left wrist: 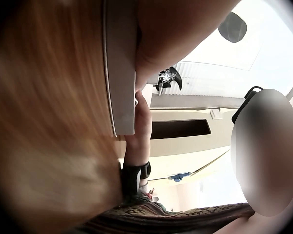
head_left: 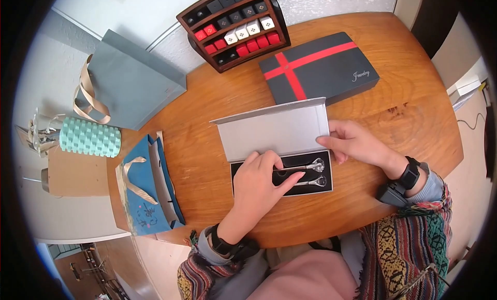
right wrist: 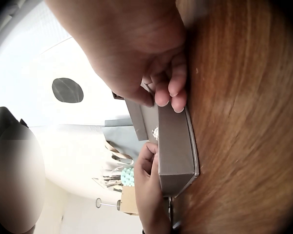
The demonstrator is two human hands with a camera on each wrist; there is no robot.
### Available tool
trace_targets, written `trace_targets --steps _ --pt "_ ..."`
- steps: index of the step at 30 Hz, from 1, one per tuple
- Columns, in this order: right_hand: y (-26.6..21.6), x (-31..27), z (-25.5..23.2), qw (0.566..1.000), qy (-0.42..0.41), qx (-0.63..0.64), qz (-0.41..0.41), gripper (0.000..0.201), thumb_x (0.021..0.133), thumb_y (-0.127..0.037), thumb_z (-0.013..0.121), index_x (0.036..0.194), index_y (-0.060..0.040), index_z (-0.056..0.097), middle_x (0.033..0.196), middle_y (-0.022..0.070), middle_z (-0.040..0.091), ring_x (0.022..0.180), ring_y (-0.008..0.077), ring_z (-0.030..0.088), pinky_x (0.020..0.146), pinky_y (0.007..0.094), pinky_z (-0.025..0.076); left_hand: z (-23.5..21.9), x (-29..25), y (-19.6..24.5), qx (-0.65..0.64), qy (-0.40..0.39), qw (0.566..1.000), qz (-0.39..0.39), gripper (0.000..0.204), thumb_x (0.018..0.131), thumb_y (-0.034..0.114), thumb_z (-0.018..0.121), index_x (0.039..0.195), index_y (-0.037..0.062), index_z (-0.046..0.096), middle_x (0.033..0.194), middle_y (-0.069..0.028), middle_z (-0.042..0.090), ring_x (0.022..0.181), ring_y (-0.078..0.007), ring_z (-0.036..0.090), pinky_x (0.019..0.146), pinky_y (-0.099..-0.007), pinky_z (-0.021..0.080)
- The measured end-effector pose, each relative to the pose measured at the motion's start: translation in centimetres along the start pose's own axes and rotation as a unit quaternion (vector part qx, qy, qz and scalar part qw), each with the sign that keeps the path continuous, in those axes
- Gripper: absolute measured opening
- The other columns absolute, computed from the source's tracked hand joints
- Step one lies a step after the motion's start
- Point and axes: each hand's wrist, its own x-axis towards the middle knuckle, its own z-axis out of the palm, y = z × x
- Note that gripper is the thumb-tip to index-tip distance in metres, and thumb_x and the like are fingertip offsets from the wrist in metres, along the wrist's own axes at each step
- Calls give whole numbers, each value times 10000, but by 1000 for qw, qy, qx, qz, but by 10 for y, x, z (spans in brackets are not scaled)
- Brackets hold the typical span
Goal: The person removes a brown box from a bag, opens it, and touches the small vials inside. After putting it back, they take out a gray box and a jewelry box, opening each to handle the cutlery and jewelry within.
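A slim grey box [head_left: 332, 178] lies with its lid [head_left: 274, 132] raised, showing a black insert. Two silver utensils with clear, faceted ends lie in it, the upper utensil [head_left: 316, 165] above the lower utensil [head_left: 320, 181]. The left hand [head_left: 256, 183] rests over the box's left part, index finger bent at the upper utensil, thumb stretched out; what lies under its palm is hidden. At the right edge, the right hand [head_left: 357, 140] has its thumb on the lid's edge. Close up, the fingertips of the right hand [right wrist: 136, 58] curl against the grey box [right wrist: 176, 141].
Behind the box lies a black gift box with red ribbon [head_left: 318, 67]. A wooden rack [head_left: 233, 28] holds small red, white and black cubes. On the left are a grey bag [head_left: 134, 82], a blue paper bag [head_left: 147, 188] and a mint-coloured textured cylinder [head_left: 90, 137].
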Motion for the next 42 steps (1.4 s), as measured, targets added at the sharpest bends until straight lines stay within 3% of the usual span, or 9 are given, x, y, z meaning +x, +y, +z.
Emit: trace_targets --steps 3,9,12,18,27,36,39,40,42 --pt "0 0 -1 1000 -5 -7 -6 247 1002 -236 548 1085 -22 640 629 -27 558 503 41 492 494 213 406 0 -2 -4 1 -4 1000 13 404 703 296 845 714 98 492 648 -37 480 621 -238 486 533 -351 401" --pt "-1 0 -1 1000 -6 -8 -4 254 1003 -248 552 1077 -22 639 632 -26 558 505 43 494 498 212 407 -3 2 -16 -48 88 984 145 351 741 177 801 637 79 480 661 -56 434 610 -249 460 527 -348 376" --pt "-5 -1 -1 1000 -6 -6 2 259 1005 -257 551 1069 -23 640 639 -28 558 510 42 496 501 210 408 0 1 -10 -70 39 990 115 287 749 147 783 643 67 528 680 -60 449 615 -247 472 534 -348 390" --pt "-7 -2 -1 1000 -6 2 5 275 1011 -279 544 1038 -22 636 642 -36 547 519 42 498 505 208 410 0 -4 -12 -50 21 984 172 217 750 161 783 692 66 596 675 -53 461 603 -228 496 521 -340 402" --pt "-7 -2 -1 1000 -5 0 11 271 1013 -284 540 1010 -30 632 619 -31 528 516 42 491 501 210 402 -3 -1 -2 -10 -18 988 152 395 682 329 839 660 104 516 639 -39 460 584 -222 503 496 -328 388" --pt "-4 -1 -4 1000 0 -12 17 270 1021 -290 524 1041 -40 623 591 -33 535 507 41 511 495 203 411 -8 -1 -9 -12 -66 970 233 498 704 472 776 639 113 436 638 -29 392 582 -189 486 473 -318 376" --pt "-3 -1 -4 1000 5 9 14 274 1023 -293 519 1055 -39 618 582 -34 532 508 40 525 499 196 425 -10 -7 -19 -99 -26 958 268 477 742 468 737 632 114 438 628 -31 362 530 -192 475 452 -323 355" --pt "-2 -1 -4 1000 5 11 14 275 1024 -293 517 1059 -39 616 582 -34 531 510 40 529 501 194 429 -11 -10 -20 -157 -3 957 244 548 868 527 617 558 121 419 571 -27 358 453 -218 426 419 -341 299" --pt "-3 -1 -5 1000 4 11 14 276 1025 -293 516 1063 -38 614 582 -34 529 514 40 537 504 191 434 -15 -14 -23 -193 75 955 212 532 922 487 586 571 121 426 571 -18 363 466 -196 422 431 -325 285"
